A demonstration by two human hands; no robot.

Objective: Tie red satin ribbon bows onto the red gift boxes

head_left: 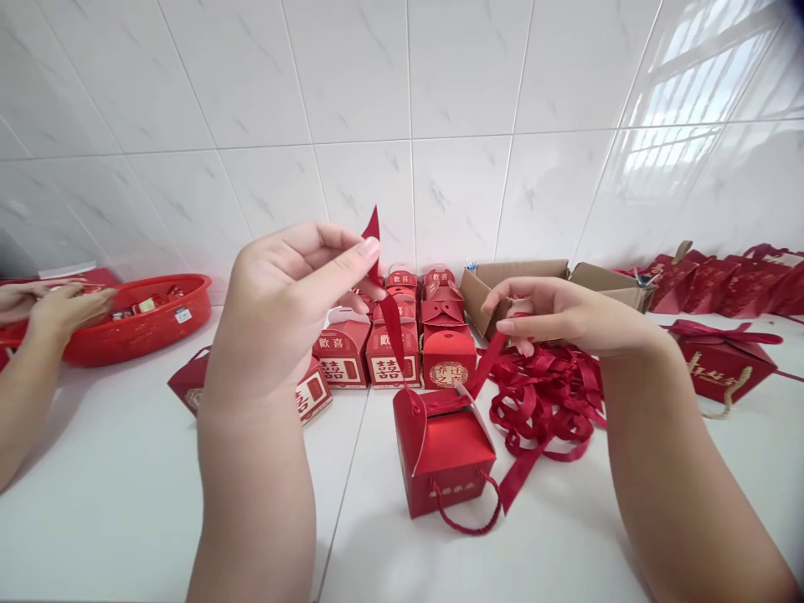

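Observation:
A dark red ribbon (393,328) runs through the top of a small red gift box (449,452), which stands on the white surface with a twisted cord handle at its front. My left hand (301,293) is closed in a pinch on one end of the ribbon, raised above the box's left side. My right hand (540,314) pinches the other end, up and to the right of the box. Behind the box, under my right hand, lies a heap of loose red ribbons (546,394).
Rows of red gift boxes (393,352) stand by the tiled wall. An open cardboard box (518,270) is behind my right hand. At left, another person's hands (66,310) work over a red basin (144,327). A ribboned box (722,360) sits at right.

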